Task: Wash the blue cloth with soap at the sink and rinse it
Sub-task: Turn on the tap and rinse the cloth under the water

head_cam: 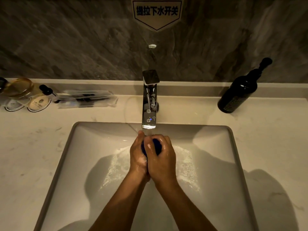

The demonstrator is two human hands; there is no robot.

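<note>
The blue cloth (157, 145) is bunched into a small wad, squeezed between both hands; only a dark blue patch shows between the fingers. My left hand (137, 155) and my right hand (162, 159) press together around it, wet and soapy, just under the spout of the chrome faucet (149, 100). Water runs from the spout onto the hands. They hover over the middle of the white rectangular sink (70, 147), where foamy water spreads across the basin floor.
A dark pump bottle (240, 92) stands on the counter at the back right. At the back left are a glass jar (20, 88), a small black-capped bottle (46, 90) and wrapped toiletry packets (86, 98). A sign (157, 11) hangs on the marble wall.
</note>
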